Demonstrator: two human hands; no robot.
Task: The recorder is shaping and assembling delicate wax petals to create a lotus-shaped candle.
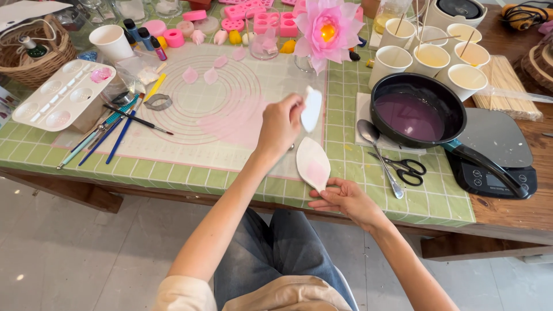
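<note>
Right hand (344, 198): near table edge, fingers loosely curled, pinching the tip of a large white petal (313, 163) tinted pink, lying on the green cloth (345, 103). Left hand (280, 124): raised over the mat (213, 109), fingers closed on a smaller white petal (311, 108). Done: pink flower (328, 29) assembled, loose petals (211, 75) cast. Left, seemingly: these two petals unattached; pan (416, 109) of purple liquid unused.

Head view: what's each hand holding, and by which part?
Left hand pinches a small white petal by its edge; right hand holds the larger petal mould at its pointed tip.
</note>
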